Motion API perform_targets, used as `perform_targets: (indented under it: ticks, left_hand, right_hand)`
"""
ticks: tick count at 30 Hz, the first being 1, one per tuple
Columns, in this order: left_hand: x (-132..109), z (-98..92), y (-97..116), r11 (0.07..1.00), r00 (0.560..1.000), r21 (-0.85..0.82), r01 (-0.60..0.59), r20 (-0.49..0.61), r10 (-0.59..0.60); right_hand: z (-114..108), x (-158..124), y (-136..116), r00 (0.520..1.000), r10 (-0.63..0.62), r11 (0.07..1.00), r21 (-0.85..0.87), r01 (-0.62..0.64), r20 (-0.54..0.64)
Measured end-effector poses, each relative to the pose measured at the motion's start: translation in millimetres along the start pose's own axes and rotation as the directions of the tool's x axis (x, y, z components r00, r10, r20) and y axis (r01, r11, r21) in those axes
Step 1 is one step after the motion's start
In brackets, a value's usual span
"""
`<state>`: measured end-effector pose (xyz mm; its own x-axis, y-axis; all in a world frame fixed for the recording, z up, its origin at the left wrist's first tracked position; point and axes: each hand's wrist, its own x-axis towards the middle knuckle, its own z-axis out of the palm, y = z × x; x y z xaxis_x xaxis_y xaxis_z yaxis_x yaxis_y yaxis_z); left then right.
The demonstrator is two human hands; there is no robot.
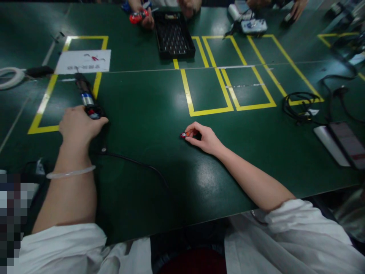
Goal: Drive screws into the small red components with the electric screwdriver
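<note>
My left hand (77,125) is closed round the near end of a black corded tool with a blue and silver band (86,97), which lies on the green table (148,110) inside a yellow taped box. Its cable (137,163) runs back toward me. My right hand (203,137) rests on the table near the middle, fingers pinched on a small red and black part (186,134). A clear bangle sits on my left wrist.
A black gridded tray (173,36) stands at the far side, with another person's hands (142,15) holding a red item beside it. A white sheet (84,61) lies at far left. Coiled black cables (299,104) and two phones (342,144) lie at right.
</note>
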<state>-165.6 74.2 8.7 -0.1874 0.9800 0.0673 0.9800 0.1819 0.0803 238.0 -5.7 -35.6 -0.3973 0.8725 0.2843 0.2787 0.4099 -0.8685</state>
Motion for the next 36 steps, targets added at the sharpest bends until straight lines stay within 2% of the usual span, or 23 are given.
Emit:
perform_targets:
  ticks: [1, 3, 6, 10, 16, 19, 22, 27, 36]
  left_hand:
    - [-5, -3.6, 14, 0.998, 0.998, 0.025, 0.058, 0.019, -0.059]
    - [-16, -9.6, 42, 0.997, 0.996, 0.055, 0.063, 0.054, -0.066]
    - [-32, -12.3, 77, 0.995, 0.993, 0.037, -0.091, 0.083, 0.087]
    - [-55, -5.1, 113, 0.971, 0.969, -0.013, -0.237, 0.065, 0.237]
    - [-93, 8.1, 154, 0.886, 0.89, -0.135, -0.444, 0.044, 0.453]
    - [-109, 11.1, 166, 0.828, 0.84, -0.177, -0.531, 0.013, 0.542]
    - [-118, 11.3, 172, 0.798, 0.814, -0.21, -0.565, 0.015, 0.581]
    - [-122, 10.6, 176, 0.789, 0.806, -0.222, -0.572, 0.025, 0.591]
    - [-122, 10.9, 176, 0.792, 0.805, -0.203, -0.576, 0.029, 0.593]
  right_hand:
    - [0, 0, 0, 1.0, -0.001, 1.0, 0.003, 0.001, 0.0]
    - [0, 0, 0, 1.0, 0.001, 1.0, 0.001, -0.001, -0.004]
    - [-1, 0, 0, 1.0, 0.004, 1.0, -0.018, -0.005, -0.019]
    - [-2, 0, 1, 1.0, 0.007, 0.999, -0.035, -0.008, -0.026]
    - [1, 0, 4, 0.999, 0.005, 1.0, 0.004, -0.005, -0.052]
    - [2, 0, 5, 0.996, -0.037, 0.999, 0.014, 0.039, -0.086]
    - [2, -1, 5, 0.991, -0.093, 0.995, -0.031, 0.09, -0.1]
    - [2, 0, 7, 0.983, -0.138, 0.986, -0.107, 0.125, -0.124]
    - [3, 0, 3, 0.993, -0.086, 0.974, -0.215, 0.066, -0.085]
